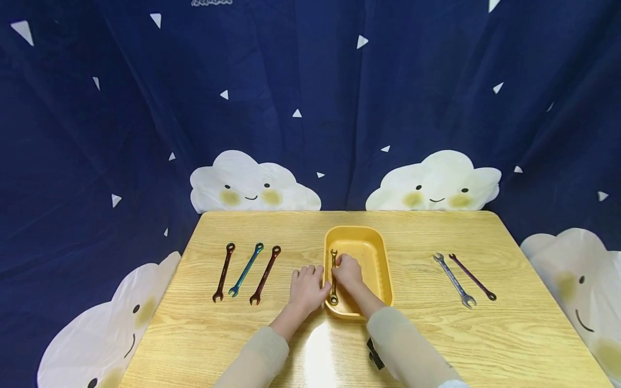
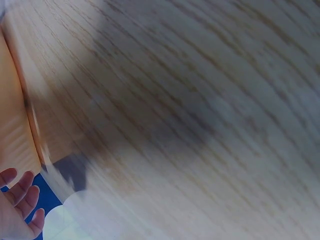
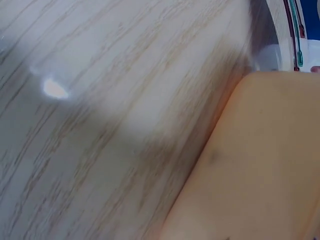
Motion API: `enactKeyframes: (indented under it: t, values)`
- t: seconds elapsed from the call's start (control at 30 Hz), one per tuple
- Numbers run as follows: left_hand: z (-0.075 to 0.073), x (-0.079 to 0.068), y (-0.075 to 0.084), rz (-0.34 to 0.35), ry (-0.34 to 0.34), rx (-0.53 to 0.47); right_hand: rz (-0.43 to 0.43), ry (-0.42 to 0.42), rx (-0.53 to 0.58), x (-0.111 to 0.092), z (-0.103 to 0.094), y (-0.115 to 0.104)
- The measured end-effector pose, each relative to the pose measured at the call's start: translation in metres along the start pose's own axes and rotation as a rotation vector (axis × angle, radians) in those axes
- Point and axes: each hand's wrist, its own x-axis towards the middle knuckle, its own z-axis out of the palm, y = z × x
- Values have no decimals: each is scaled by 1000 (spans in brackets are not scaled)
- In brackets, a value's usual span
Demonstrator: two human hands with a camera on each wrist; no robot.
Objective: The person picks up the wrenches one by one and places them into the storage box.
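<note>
Gold wrench (image 1: 333, 288): one, in one yellow tray (image 1: 356, 228), left side
Right grip (image 1: 347, 271): pinching it
Left grip (image 1: 308, 287): relaxed, beside the tray
Counter (image 1: 412, 339), left: two dark red wrenches (image 1: 224, 272), one teal wrench (image 1: 246, 269)
Counter, right: one silver wrench (image 1: 453, 278), one purple wrench (image 1: 472, 276)

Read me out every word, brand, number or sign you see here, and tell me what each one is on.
No text is readable in any view.
Blue curtain: a white lettering-like mark, cut off by the head view's top edge; unreadable.
Gold wrench and other wrenches: any markings are too small to read.
</note>
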Motion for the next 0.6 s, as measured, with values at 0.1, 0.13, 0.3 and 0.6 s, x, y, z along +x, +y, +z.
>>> enactKeyframes:
  t: [0.1,0.13,0.3,0.6]
  values:
    - [0,0,-1,1,3,-3,-40,0,-12,1,-1,1]
    - [0,0,-1,2,4,-4,-55,2,-18,2,-2,2]
    - [-1,0,-1,0,2,-10,-124,-1,-65,4,-7,7]
    - [-3,-1,0,-3,-14,-20,-273,51,-153,3,-21,14]
